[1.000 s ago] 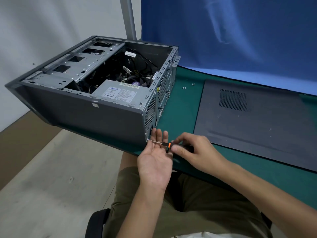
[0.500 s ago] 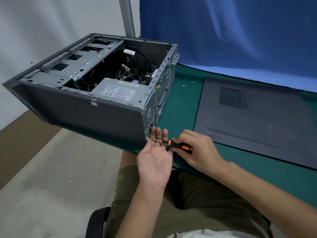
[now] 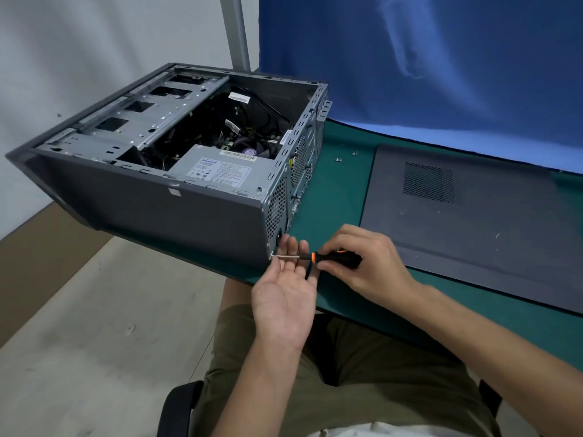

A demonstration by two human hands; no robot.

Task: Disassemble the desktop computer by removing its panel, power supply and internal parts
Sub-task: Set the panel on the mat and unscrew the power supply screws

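Observation:
The open grey computer case lies on its side, overhanging the green table's left edge. Inside it, the silver power supply sits near the rear corner, with black cables and a fan behind it. My right hand grips a black-and-orange screwdriver, whose tip meets the lower rear corner of the case. My left hand is held palm up with straight fingers just under the shaft and tip. The removed side panel lies flat on the table to the right.
Two small screws lie on the green table between case and panel. A blue cloth hangs behind the table. A grey post rises behind the case. Bare floor lies below on the left; my lap and chair are beneath.
My right hand has shifted its hold on the screwdriver handle, showing more of the orange collar. The left hand stays cupped beneath the tip. The view has shifted slightly.

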